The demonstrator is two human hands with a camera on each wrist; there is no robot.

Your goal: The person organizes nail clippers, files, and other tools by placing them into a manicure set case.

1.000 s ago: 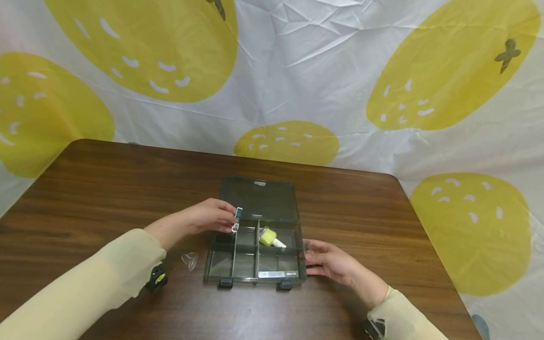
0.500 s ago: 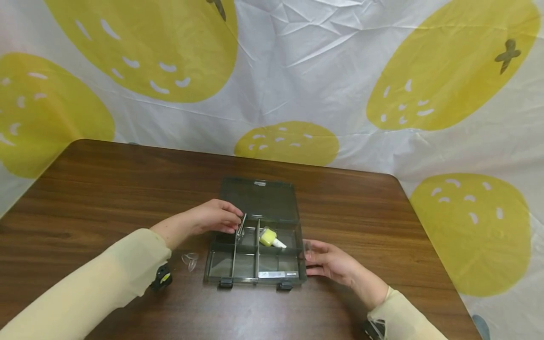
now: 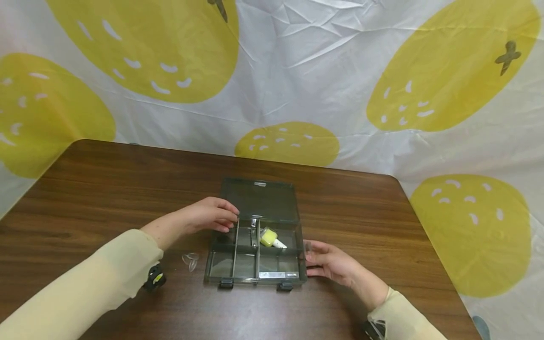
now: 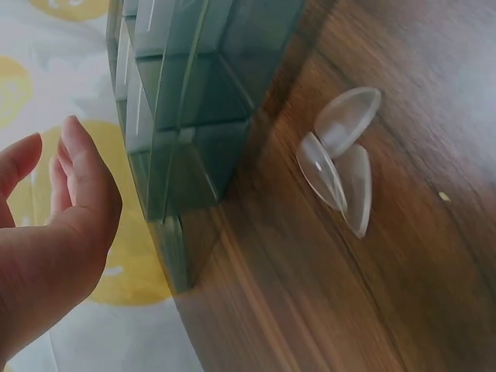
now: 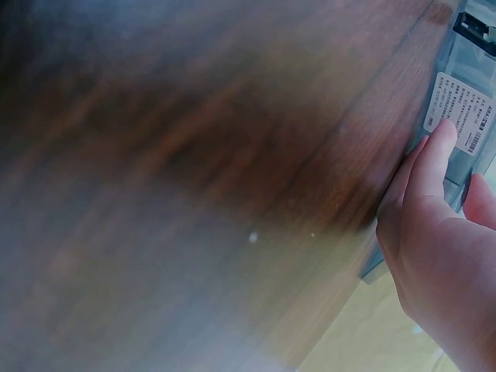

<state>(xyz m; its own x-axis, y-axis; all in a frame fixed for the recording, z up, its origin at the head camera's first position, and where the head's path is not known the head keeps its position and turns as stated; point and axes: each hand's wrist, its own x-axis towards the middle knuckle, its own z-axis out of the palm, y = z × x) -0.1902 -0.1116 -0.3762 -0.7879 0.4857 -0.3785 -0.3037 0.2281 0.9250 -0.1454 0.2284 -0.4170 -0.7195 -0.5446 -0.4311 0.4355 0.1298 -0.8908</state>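
A translucent grey compartment box (image 3: 244, 269) lies on the table with its lid (image 3: 259, 198) folded back. My left hand (image 3: 204, 217) hovers over its back-left compartment, fingers loosely bent; in the left wrist view, thumb and fingers stand apart with nothing between them. A slim silver item (image 3: 253, 232), which looks like a nail clipper, lies in the back-middle compartment. To its right sits a yellow nail polish bottle (image 3: 268, 237) with a white cap. My right hand (image 3: 329, 260) holds the box's right wall, fingertips against it; the right wrist view shows a finger over the white label (image 5: 459, 108).
Several clear, curved plastic pieces (image 3: 191, 260) lie on the wooden table (image 3: 127, 189) left of the box. Two black latches (image 3: 225, 283) jut from the box's front edge. Behind the table hangs a white curtain (image 3: 297, 71) with yellow fruit prints.
The left hand has let go of the silver item, which now lies in the back-middle compartment, and has drawn back slightly left. The right hand and the box have stayed in place.
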